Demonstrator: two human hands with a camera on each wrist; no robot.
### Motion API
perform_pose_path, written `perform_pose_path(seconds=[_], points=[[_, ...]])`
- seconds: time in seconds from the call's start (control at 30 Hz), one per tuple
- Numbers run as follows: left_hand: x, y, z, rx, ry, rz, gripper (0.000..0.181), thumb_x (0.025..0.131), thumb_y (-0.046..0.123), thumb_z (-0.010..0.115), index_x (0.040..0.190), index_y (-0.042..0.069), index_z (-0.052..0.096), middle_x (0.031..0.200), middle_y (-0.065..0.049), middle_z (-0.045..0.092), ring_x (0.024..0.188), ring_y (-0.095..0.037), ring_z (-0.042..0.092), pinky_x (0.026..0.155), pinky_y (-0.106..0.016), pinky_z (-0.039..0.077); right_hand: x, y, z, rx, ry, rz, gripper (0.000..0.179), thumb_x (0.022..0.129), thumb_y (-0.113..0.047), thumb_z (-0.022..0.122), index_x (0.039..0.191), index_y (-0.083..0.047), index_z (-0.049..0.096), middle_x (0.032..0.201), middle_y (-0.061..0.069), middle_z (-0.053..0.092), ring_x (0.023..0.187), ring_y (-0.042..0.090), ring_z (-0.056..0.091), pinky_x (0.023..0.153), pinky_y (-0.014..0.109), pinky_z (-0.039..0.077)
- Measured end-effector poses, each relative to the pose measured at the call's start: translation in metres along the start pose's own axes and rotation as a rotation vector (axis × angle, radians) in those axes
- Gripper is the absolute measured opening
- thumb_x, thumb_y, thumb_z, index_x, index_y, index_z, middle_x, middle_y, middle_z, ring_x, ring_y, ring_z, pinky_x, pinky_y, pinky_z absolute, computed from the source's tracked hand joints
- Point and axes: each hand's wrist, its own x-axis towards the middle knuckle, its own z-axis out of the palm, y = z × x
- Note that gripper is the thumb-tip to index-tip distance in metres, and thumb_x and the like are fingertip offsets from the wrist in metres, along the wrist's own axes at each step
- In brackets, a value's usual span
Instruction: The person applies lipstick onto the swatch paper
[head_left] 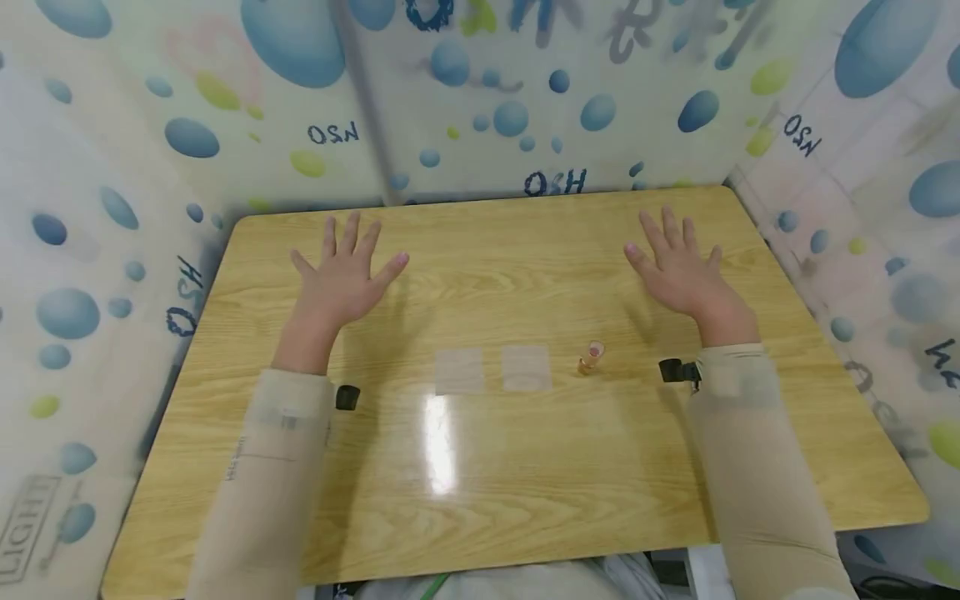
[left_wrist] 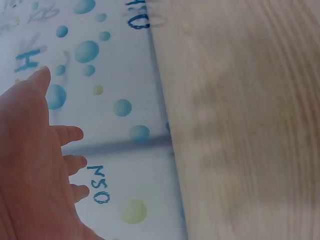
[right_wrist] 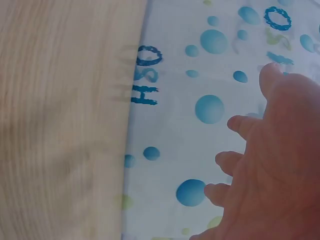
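- Left square (head_left: 459, 371), right square (head_left: 527, 367) and tube (head_left: 591, 357) sit in a row mid-table, ungripped, between two raised hands.
- Left hand (head_left: 337, 283), at 10 o'clock from the left square, is empty, fingers spread toward 12.
- Left square, pale and see-through, lies flat on the table (head_left: 570, 500); likely feather-light, limp and apt to cling, it would best be lifted by a corner.
- Right square, its near twin at 3 o'clock, should behave alike: easily creased, best peeled up from an edge.
- Tube, small and copper-toned, rests at 3 o'clock from the right square; probably light, stiff and a little slippery, suited to a fingertip pinch around its sides. Its exact make is too small to tell.
- Right hand (head_left: 678, 271), at 2 o'clock from the tube, is likewise empty, fingers fanned.
- Writing, left to right: a boxed "LIGHT" (head_left: 28, 529) at 8 o'clock on the backdrop (head_left: 262, 158); print on the left sleeve (head_left: 258, 458), illegible; inverted lettering resembling "H2O" (head_left: 555, 182) at 12. No brand can be read.
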Motion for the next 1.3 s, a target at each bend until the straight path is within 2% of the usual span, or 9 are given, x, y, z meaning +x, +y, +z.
perform_pose_path(seconds=[0.13, 0.3, 0.47, 0.63, 0.8, 0.9, 1.03, 1.17, 1.3], points=[[-0.003, 0.008, -0.013, 0.023, 0.004, 0.009, 0.089, 0.087, 0.083, 0.010, 0.158, 0.030, -0.004, 0.163, 0.004, -0.021, 0.147, -0.028, -0.030, 0.099, -0.083, -0.016, -0.007, -0.005, -0.010, 0.017, -0.006, -0.010, 0.072, 0.096, -0.069, 0.009, 0.153, -0.034, -0.020, 0.158, -0.002, -0.034, 0.142, 0.032, -0.037, 0.099, 0.081, -0.019], [-0.008, 0.033, -0.025, 0.016, 0.016, 0.046, 0.088, 0.088, 0.082, 0.011, 0.158, 0.030, 0.000, 0.165, 0.000, -0.015, 0.149, -0.027, -0.026, 0.102, -0.082, -0.015, -0.021, -0.016, -0.018, 0.062, -0.032, -0.026, 0.075, 0.096, -0.070, 0.016, 0.153, -0.034, -0.018, 0.160, -0.002, -0.029, 0.145, 0.032, -0.033, 0.103, 0.078, -0.019], [-0.015, 0.057, -0.026, 0.032, 0.009, 0.087, 0.087, 0.091, 0.079, 0.013, 0.159, 0.025, 0.009, 0.166, -0.002, -0.009, 0.153, -0.027, -0.016, 0.105, -0.081, -0.011, -0.037, -0.027, -0.014, 0.133, -0.119, -0.074, 0.085, 0.093, -0.072, 0.033, 0.153, -0.037, -0.015, 0.164, -0.005, -0.017, 0.152, 0.031, -0.015, 0.116, 0.070, 0.000], [-0.022, 0.073, -0.014, -0.010, 0.012, 0.115, 0.082, 0.094, 0.075, 0.019, 0.156, 0.022, 0.025, 0.167, -0.003, 0.004, 0.155, -0.029, -0.002, 0.109, -0.079, -0.003, -0.056, -0.034, 0.008, 0.209, -0.219, -0.067, 0.087, 0.088, -0.074, 0.046, 0.152, -0.047, -0.006, 0.166, 0.002, 0.003, 0.152, 0.037, 0.014, 0.115, 0.065, 0.024], [-0.028, 0.087, 0.005, -0.065, 0.017, 0.159, 0.076, 0.096, 0.072, 0.023, 0.151, 0.021, 0.036, 0.164, -0.005, 0.020, 0.152, -0.032, 0.016, 0.113, -0.075, 0.009, -0.071, -0.031, 0.030, 0.261, -0.269, -0.068, 0.086, 0.087, -0.071, 0.054, 0.156, -0.038, 0.014, 0.157, 0.013, 0.034, 0.142, 0.037, 0.036, 0.104, 0.060, 0.042], [-0.034, 0.095, 0.016, -0.080, 0.039, 0.203, 0.073, 0.098, 0.068, 0.025, 0.148, 0.018, 0.042, 0.159, -0.007, 0.034, 0.147, -0.033, 0.030, 0.114, -0.068, 0.023, -0.074, -0.030, 0.040, 0.281, -0.278, -0.078, 0.082, 0.088, -0.068, 0.054, 0.155, -0.032, 0.022, 0.152, 0.011, 0.043, 0.137, 0.033, 0.044, 0.101, 0.055, 0.046], [-0.041, 0.109, 0.027, -0.115, 0.047, 0.262, 0.067, 0.100, 0.064, 0.029, 0.144, 0.017, 0.047, 0.149, -0.007, 0.048, 0.136, -0.031, 0.046, 0.110, -0.058, 0.038, -0.075, -0.031, 0.050, 0.312, -0.281, -0.091, 0.081, 0.089, -0.063, 0.058, 0.154, -0.025, 0.029, 0.135, 0.002, 0.058, 0.125, 0.027, 0.054, 0.095, 0.047, 0.051], [-0.048, 0.123, 0.034, -0.140, 0.017, 0.296, 0.063, 0.100, 0.061, 0.032, 0.143, 0.017, 0.048, 0.144, -0.006, 0.053, 0.132, -0.030, 0.051, 0.109, -0.054, 0.041, -0.074, -0.033, 0.058, 0.331, -0.292, -0.097, 0.081, 0.088, -0.060, 0.062, 0.152, -0.020, 0.033, 0.120, -0.004, 0.062, 0.114, 0.022, 0.058, 0.086, 0.037, 0.053], [-0.050, 0.131, 0.041, -0.162, -0.008, 0.305, 0.061, 0.101, 0.059, 0.035, 0.143, 0.017, 0.049, 0.144, -0.006, 0.053, 0.133, -0.029, 0.051, 0.110, -0.050, 0.042, -0.076, -0.035, 0.063, 0.319, -0.291, -0.104, 0.079, 0.090, -0.058, 0.061, 0.151, -0.018, 0.035, 0.120, -0.005, 0.061, 0.111, 0.022, 0.058, 0.086, 0.036, 0.052]])
